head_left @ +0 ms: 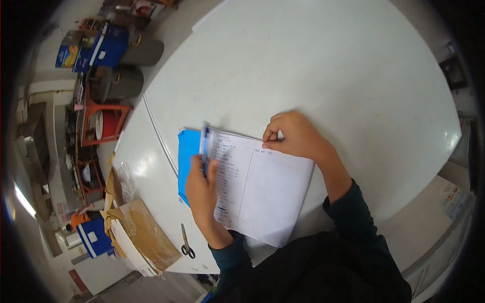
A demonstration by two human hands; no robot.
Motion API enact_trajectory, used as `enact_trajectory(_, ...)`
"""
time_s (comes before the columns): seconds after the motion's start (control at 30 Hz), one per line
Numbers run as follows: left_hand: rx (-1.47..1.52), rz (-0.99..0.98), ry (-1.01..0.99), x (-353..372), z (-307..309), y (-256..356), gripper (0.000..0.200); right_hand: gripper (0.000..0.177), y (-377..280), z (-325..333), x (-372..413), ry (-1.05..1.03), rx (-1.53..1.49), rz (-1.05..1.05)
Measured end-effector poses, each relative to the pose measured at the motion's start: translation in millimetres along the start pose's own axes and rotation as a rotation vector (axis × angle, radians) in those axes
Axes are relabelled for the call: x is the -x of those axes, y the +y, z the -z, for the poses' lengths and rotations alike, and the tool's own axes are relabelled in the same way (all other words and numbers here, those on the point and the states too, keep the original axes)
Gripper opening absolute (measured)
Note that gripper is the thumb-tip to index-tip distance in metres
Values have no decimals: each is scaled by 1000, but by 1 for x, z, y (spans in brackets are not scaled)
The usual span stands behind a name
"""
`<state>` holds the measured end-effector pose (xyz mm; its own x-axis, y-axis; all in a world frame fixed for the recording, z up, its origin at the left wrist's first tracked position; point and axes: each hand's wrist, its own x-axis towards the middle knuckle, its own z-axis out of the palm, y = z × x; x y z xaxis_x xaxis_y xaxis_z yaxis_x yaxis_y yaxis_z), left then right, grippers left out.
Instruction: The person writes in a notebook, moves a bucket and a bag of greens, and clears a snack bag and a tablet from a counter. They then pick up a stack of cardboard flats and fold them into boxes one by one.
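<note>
A white sheet of paper [275, 197] lies on the table in front of me, with handwritten lines down its left side and a drawn vertical line beside them. My right hand [295, 134] is closed in a pinch at the paper's top edge. Over the left side of the sheet, my left hand [202, 187] is closed around a blue pen [206, 144], which points away from me and is smeared by motion. A bright blue folder [187, 151] shows under the paper's left edge.
Scissors [186, 242] lie left of my left forearm. Beyond them is a flattened brown package [144, 235] in clear plastic at the edge of the white table [323, 60]. Off the table stand an orange stool [88, 113], grey bins [121, 83] and a blue cooler box [95, 236].
</note>
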<state>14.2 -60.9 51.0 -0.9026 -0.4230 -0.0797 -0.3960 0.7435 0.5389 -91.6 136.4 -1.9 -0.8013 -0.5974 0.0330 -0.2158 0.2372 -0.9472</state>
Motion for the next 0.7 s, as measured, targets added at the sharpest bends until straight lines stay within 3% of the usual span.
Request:
enact_trajectory(0.07,-438,-55,-152,9,-1,-13,30,9,1,-3,3,7,-47,25)
enact_trajectory(0.13,-437,-113,-68,12,-4,-10,33,11,8,-5,1,71,-118,93)
enact_trajectory(0.2,-413,-178,2,16,-11,-22,33,11,2,0,10,129,-376,-39)
enact_trajectory(0.27,-379,-204,-50,9,-14,-40,33,12,-5,14,31,229,-621,-168)
enact_trajectory(0.3,-330,-197,-64,9,-12,-45,35,12,3,27,49,319,-543,-99)
enact_trajectory(0.33,-261,-376,-8,14,-9,-50,46,12,10,43,75,412,-457,-36)
enact_trajectory(0.37,-130,-215,-32,22,-3,-43,58,9,9,66,108,517,-427,-9)
enact_trajectory(0.4,72,-180,42,41,7,-13,65,10,-9,99,152,580,-292,-38)
enact_trajectory(0.47,-152,-365,293,43,-1,-31,77,13,-2,149,238,706,-120,-107)
enact_trajectory(0.5,-326,-123,205,79,18,53,73,13,4,169,282,746,-134,-196)
enact_trajectory(0.53,-353,-267,324,84,6,66,71,13,18,184,323,837,-224,-217)
enact_trajectory(0.6,-272,-417,374,97,-14,133,69,15,38,216,394,1003,-410,-215)
enact_trajectory(0.67,-17,-437,343,90,-63,182,75,18,57,247,445,1205,-446,-274)
enact_trajectory(0.7,94,-428,205,68,-102,196,74,15,76,273,464,1330,-430,-328)
